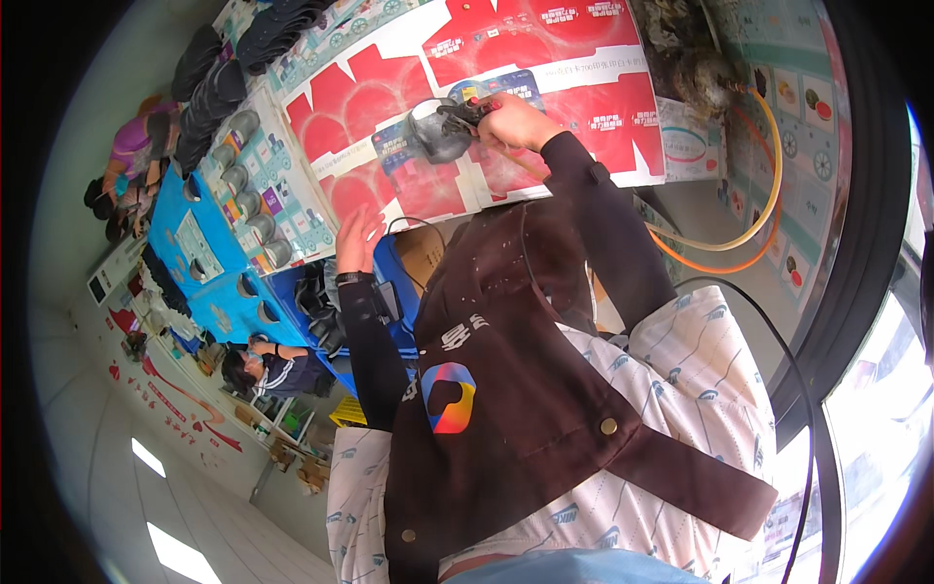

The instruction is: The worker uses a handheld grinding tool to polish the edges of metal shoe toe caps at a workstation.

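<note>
My right hand [519, 123] is closed round what looks like a spray gun [465, 114], held over the table. A grey, rounded, cup-like shape [440, 136] sits at the front of the gun; I cannot tell whether it belongs to the gun or is a separate piece. My left hand [360, 238] is raised by the table's near edge with its fingers apart, holding nothing. Red and white printed card [355, 112] covers the table under the gun, marked with pale rounded outlines.
Several grey rounded pieces [247, 203] line the table's left side. Stacks of dark curved pieces [209, 88] stand farther back. A yellow hose [775, 165] loops at the right. Blue bins [199, 234] stand at the left. Other people [282, 373] sit beyond.
</note>
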### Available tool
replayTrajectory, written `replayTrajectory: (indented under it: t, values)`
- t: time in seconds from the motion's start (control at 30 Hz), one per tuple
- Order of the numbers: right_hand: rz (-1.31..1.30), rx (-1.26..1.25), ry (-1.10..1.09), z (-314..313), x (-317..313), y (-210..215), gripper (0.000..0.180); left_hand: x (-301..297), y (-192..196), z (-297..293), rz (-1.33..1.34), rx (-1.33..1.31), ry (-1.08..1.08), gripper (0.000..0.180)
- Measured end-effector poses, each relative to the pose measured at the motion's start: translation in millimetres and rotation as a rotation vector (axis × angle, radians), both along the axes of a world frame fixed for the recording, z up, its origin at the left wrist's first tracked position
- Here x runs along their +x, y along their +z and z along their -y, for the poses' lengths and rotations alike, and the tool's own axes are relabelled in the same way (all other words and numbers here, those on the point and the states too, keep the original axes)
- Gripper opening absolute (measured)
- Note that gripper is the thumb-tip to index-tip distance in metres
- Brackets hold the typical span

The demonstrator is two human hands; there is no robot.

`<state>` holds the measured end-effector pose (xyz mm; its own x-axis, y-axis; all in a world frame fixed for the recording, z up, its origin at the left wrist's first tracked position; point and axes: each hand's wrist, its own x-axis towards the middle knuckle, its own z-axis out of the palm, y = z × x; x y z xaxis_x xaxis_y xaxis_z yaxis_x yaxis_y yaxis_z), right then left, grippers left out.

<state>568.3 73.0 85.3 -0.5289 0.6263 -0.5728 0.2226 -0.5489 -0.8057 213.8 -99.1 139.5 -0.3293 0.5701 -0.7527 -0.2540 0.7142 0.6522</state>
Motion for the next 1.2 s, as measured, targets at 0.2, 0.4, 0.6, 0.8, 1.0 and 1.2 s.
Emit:
replayTrajectory:
  t: [0.2, 0.4, 0.6, 0.8, 1.0, 1.2]
  values:
    - [-0.068, 0.028, -0.104, 1, 3, 11, 0.021, 17, -20, -30, -0.015, 0.035, -0.055, 0.036]
    - [0.041, 0.079, 0.188, 1, 17, 31, 0.03, 26, -39, -60, -0.038, 0.03, -0.074, 0.037]
    - [-0.033, -0.037, 0.008, 6, 12, 23, 0.035, 40, -56, -83, -0.124, -0.02, -0.16, 0.034]
    - [0.244, 0.319, 0.325, 15, 4, 11, 0.034, 55, -73, -99, -0.174, -0.011, -0.21, 0.032]
    - [0.32, 0.442, 0.131, 30, 55, 17, 0.036, 64, -90, -106, -0.392, 0.01, -0.464, 0.027]
    - [0.463, 0.558, -0.2, 76, 122, 24, 0.052, 83, -88, -115, -0.721, -0.074, -0.657, 0.025]
